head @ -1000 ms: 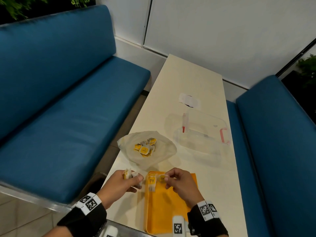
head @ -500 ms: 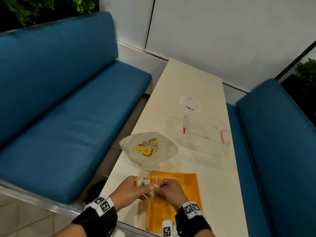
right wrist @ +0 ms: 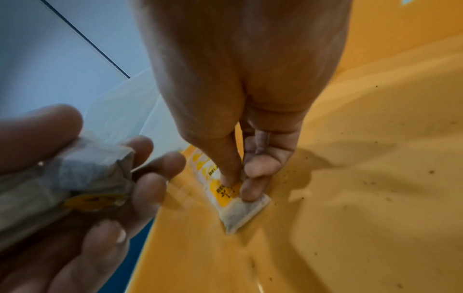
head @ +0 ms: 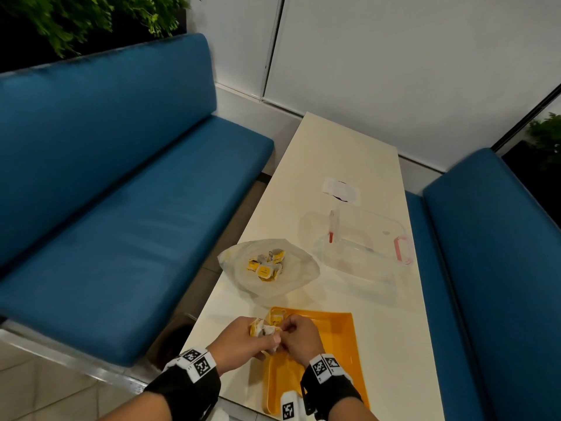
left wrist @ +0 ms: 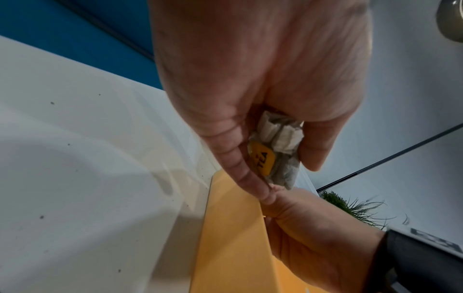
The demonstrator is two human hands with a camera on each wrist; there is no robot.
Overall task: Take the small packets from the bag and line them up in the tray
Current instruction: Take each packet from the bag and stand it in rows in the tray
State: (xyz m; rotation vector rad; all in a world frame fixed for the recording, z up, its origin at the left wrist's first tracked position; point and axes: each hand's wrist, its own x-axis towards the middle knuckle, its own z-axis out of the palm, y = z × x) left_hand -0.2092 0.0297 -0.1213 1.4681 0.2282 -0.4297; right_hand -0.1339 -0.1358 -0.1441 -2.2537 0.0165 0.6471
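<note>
The orange tray [head: 334,344] lies at the table's near end. My left hand [head: 270,335] hovers at its left rim and grips a bunch of small tea packets [left wrist: 275,150] with yellow labels. Close beside it, my right hand [right wrist: 240,186] pinches one packet [right wrist: 240,212] between thumb and fingers, its lower corner touching the tray floor. Another packet [head: 277,319] stands in the tray's far left corner. Beyond the tray, the translucent bag [head: 291,278] lies open on the table with several packets [head: 265,265] inside.
A clear plastic box [head: 364,250] with pink latches stands to the right of the bag, and a white paper slip [head: 341,189] lies farther back. Blue benches [head: 121,208] flank the narrow cream table [head: 394,329]. Dark crumbs dot the tray floor.
My hands were apart, the right at the tray's far left corner. They have come together at the tray's left rim, and my right hand now pinches a single packet low in the tray.
</note>
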